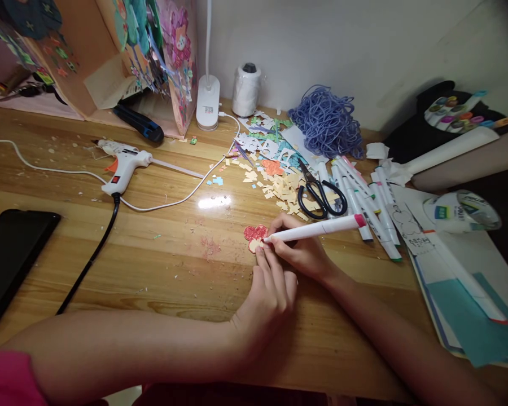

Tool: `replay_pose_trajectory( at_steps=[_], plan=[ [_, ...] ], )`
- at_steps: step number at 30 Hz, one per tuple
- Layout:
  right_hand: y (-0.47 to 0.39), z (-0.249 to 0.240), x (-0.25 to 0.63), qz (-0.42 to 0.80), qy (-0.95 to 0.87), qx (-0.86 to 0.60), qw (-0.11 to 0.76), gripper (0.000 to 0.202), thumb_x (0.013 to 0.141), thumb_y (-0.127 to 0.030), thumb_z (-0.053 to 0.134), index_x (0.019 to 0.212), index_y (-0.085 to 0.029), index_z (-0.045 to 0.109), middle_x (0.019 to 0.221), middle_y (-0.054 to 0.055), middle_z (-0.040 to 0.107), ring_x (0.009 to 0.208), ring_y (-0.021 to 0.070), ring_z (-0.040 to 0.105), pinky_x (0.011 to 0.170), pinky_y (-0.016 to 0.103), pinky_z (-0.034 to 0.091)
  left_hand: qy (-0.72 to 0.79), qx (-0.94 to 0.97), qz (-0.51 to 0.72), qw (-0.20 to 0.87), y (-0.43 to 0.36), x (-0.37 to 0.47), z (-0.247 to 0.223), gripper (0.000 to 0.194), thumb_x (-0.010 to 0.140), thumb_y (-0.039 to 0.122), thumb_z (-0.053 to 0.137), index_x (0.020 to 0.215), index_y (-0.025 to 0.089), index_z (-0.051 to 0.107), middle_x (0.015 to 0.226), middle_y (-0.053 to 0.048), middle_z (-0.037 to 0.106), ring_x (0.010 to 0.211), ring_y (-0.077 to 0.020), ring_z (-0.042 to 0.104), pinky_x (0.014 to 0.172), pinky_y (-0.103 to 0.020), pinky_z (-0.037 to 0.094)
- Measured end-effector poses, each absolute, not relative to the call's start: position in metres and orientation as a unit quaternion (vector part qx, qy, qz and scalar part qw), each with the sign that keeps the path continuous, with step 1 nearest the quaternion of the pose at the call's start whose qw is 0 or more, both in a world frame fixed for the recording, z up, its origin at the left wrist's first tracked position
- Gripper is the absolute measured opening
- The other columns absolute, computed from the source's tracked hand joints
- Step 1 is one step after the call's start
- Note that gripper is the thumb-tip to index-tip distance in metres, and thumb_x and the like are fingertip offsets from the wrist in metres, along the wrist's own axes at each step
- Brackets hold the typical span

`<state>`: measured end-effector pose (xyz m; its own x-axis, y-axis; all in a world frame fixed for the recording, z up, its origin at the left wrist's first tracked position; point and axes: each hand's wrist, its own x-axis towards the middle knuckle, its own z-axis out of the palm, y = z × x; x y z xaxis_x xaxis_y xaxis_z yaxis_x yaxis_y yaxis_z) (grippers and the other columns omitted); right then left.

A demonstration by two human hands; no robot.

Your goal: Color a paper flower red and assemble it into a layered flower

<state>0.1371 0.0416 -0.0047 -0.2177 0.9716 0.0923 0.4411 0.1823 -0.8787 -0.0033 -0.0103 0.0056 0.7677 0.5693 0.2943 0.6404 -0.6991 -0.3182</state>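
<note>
Flower point(256, 239): small paper cut-out with rounded petals, part of its right edge hidden.
Flower colour: two far petals filled in streaky red; near petal mostly cream inside a red outline.
Flower pose: flat.
Flower place: left of the scissors point(315, 181) and on their near side.
Marker point(313, 230): slim white barrel with a pinkish-red end.
Marker tip: at the flower's right side; whether touching is too small to tell.
Marker pose: slanted, tip low, coloured end raised.
Marker place: on the near side of the scissors, tip left of them, coloured end to their right.
</note>
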Motion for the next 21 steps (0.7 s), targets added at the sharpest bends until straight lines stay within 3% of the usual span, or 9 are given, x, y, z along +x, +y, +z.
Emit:
replay_pose_trajectory(
  at_steps=[7,21],
  plan=[
    [0.043,0.002,0.135,0.237,-0.786,-0.477,0.315,0.009,0.072,-0.014,0.053,0.076,-0.021,0.050,0.070,0.001,0.056,0.065,0.0150,0.052,0.061,0.028,0.041,-0.326,-0.923,-0.077,0.188,-0.011,-0.004,0.008,0.022,0.088,0.022,0.049,0.095,0.004,0.057,0.109,-0.028,0.062,0.100,-0.0362,0.061,0.065,-0.033,0.052],
    [0.051,0.008,0.144,0.245,-0.831,-0.426,0.262,0.009,0.075,-0.014,0.053,0.082,-0.020,0.055,0.075,0.003,0.059,0.070,0.0155,0.054,0.064,0.028,0.045,-0.322,-0.920,-0.093,0.204,-0.012,-0.004,0.003,0.017,0.085,0.020,0.052,0.087,0.004,0.057,0.105,-0.030,0.062,0.098,-0.0364,0.062,0.065,-0.033,0.052]
  ],
)
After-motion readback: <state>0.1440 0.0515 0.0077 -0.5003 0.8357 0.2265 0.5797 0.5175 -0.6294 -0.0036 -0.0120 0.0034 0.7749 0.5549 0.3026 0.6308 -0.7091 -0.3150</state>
